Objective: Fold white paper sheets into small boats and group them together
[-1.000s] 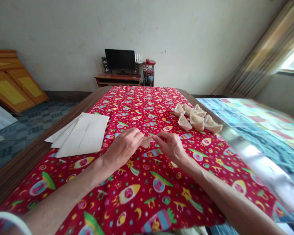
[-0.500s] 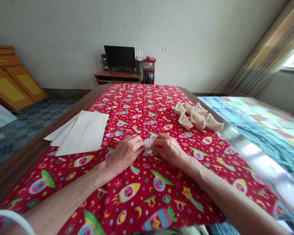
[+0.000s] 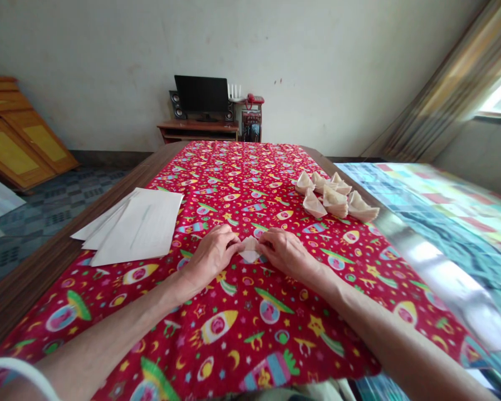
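Observation:
Between my two hands is a small piece of folded white paper [image 3: 249, 249], low over the red patterned cloth [image 3: 234, 195]. My left hand [image 3: 214, 250] pinches its left side, fingers closed. On its right side, my right hand [image 3: 284, 249] grips with fingertips pressed together. The paper's middle shows a pointed top and a crease across it; its ends are hidden by my fingers. Several folded paper boats [image 3: 335, 201] stand grouped on the cloth ahead of my right hand. Left of my left hand lie fanned sheets of white paper [image 3: 137, 228].
The cloth covers a brown wooden table [image 3: 37, 284]. Beyond its far end, a monitor [image 3: 201, 96] stands on a small desk [image 3: 198, 127]. At right is a bed with a colourful cover [image 3: 455, 223]; an orange cabinet [image 3: 25, 136] stands at left.
The folded paper between my fingers has changed from a slanted, partly hidden shape to a peaked one facing me. Both hands stay near the same spot. The view has tilted slightly.

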A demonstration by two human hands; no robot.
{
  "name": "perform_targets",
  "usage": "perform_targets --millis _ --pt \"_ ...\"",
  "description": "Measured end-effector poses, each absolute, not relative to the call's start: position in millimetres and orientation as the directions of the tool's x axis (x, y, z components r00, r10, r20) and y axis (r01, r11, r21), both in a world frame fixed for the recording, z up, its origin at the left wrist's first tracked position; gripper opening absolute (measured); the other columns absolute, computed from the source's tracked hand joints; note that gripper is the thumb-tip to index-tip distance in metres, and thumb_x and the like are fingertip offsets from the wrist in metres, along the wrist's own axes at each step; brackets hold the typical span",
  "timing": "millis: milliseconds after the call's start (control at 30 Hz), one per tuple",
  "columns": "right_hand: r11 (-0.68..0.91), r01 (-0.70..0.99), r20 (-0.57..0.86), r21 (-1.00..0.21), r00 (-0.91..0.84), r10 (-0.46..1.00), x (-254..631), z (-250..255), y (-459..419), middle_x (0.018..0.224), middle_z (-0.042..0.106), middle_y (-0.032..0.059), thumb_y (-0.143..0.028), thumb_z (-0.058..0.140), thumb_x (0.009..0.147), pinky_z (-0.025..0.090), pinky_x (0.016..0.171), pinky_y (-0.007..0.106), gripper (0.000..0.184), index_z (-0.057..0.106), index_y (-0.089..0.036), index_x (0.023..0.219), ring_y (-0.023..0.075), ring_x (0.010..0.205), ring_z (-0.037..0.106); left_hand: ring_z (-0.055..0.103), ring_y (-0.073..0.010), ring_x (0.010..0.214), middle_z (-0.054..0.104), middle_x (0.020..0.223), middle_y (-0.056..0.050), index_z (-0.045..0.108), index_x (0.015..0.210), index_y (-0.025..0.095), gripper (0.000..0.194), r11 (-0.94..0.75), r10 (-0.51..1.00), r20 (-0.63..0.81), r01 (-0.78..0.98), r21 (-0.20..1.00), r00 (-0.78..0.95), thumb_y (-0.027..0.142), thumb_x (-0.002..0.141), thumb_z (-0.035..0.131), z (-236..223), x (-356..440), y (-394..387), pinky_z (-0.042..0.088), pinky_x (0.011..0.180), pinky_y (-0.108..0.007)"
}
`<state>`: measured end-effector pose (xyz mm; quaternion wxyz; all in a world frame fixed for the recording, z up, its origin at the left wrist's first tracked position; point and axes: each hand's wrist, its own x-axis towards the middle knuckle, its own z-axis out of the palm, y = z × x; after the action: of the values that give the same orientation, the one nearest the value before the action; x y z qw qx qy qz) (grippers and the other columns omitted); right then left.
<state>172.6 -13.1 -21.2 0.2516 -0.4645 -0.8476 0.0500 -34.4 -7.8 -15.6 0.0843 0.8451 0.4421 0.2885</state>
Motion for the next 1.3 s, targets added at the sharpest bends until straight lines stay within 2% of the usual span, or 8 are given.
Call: perform_targets --millis 233,500,733,833,967,1067,1200,1300 --pt "0.487 0.829 0.364 -0.273 -0.38 0.85 162 -18 -15 0.074 0.062 0.0016 -0.042 0.058 0.085 0.033 0.065 0.022 0.025 0.059 -0.018 0.077 0.012 0.069 0.052 0.054 -0.0135 0.066 0.054 0.071 0.0 0.058 0.069 0.018 0.016 -0.567 0.818 0.385 0.707 0.423 0.427 0.025 0.083 0.06 -20 -34 -3 0.042 0.064 -0.026" --pt "0.427 0.835 0.245 -0.346 -0.358 0.901 171 -10 -14 0.069 0.062 -0.0013 -0.036 0.06 0.083 0.028 0.057 0.022 0.016 0.061 -0.021 0.078 0.0102 0.061 0.051 0.055 -0.0144 0.069 0.055 0.074 0.0 0.053 0.07 0.019 0.012 -0.617 0.781 0.412 0.682 0.392 0.469 0.018 0.081 0.059 -23 -38 -4 0.044 0.066 -0.026" --pt "0.482 0.799 0.296 -0.359 -0.393 0.871 171 -11 -17 0.069 0.062 -0.0013 -0.029 0.059 0.083 0.028 0.056 0.021 0.012 0.06 -0.02 0.074 0.0099 0.061 0.051 0.059 -0.0141 0.072 0.063 0.08 -0.002 0.062 0.081 0.019 0.012 -0.591 0.807 0.356 0.634 0.499 0.472 0.021 0.086 0.051 -17 -47 8 0.045 0.064 -0.024" --pt "0.498 0.786 0.316 -0.367 -0.398 0.861 171 -10 -18 0.069 0.061 -0.001 -0.028 0.061 0.082 0.028 0.056 0.02 0.012 0.059 -0.02 0.073 0.01 0.061 0.051 0.06 -0.0149 0.074 0.065 0.081 -0.003 0.064 0.081 0.018 0.021 -0.598 0.801 0.361 0.648 0.472 0.477 0.028 0.089 0.047 -15 -42 15 0.045 0.066 -0.025" --pt "0.547 0.757 0.353 -0.358 -0.433 0.829 174 -11 -17 0.071 0.061 0.0003 -0.027 0.061 0.082 0.03 0.057 0.021 0.011 0.06 -0.018 0.075 0.0107 0.064 0.052 0.058 -0.0138 0.066 0.064 0.076 -0.002 0.065 0.076 0.018 0.019 -0.576 0.817 0.296 0.665 0.475 0.496 0.032 0.084 0.055 -13 -30 20 0.041 0.059 -0.023" --pt "0.557 0.709 0.337 -0.432 -0.446 0.829 176 -11 -16 0.071 0.061 -0.0003 -0.03 0.062 0.082 0.032 0.058 0.02 0.013 0.062 -0.018 0.076 0.0104 0.063 0.052 0.058 -0.0127 0.063 0.064 0.071 0.0 0.064 0.072 0.018 0.016 -0.536 0.835 0.242 0.63 0.561 0.495 0.03 0.082 0.058 -12 -26 20 0.04 0.056 -0.022" --pt "0.501 0.586 0.352 -0.637 -0.357 0.865 173 -8 -14 0.075 0.063 -0.0006 -0.039 0.063 0.081 0.037 0.06 0.019 0.022 0.063 -0.019 0.091 0.0102 0.065 0.054 0.057 -0.0127 0.064 0.064 0.069 0.001 0.065 0.071 0.017 0.015 -0.502 0.857 0.266 0.595 0.628 0.442 0.029 0.08 0.062 -9 -26 17 0.041 0.059 -0.022" --pt "0.444 0.55 0.312 -0.707 -0.321 0.894 169 -7 -13 0.07 0.063 -0.0018 -0.034 0.063 0.081 0.037 0.056 0.019 0.018 0.067 -0.018 0.089 0.0095 0.06 0.053 0.056 -0.0121 0.063 0.064 0.069 0.002 0.066 0.072 0.017 0.015 -0.5 0.858 0.294 0.555 0.664 0.421 0.03 0.079 0.062 -5 -24 13 0.041 0.06 -0.022"
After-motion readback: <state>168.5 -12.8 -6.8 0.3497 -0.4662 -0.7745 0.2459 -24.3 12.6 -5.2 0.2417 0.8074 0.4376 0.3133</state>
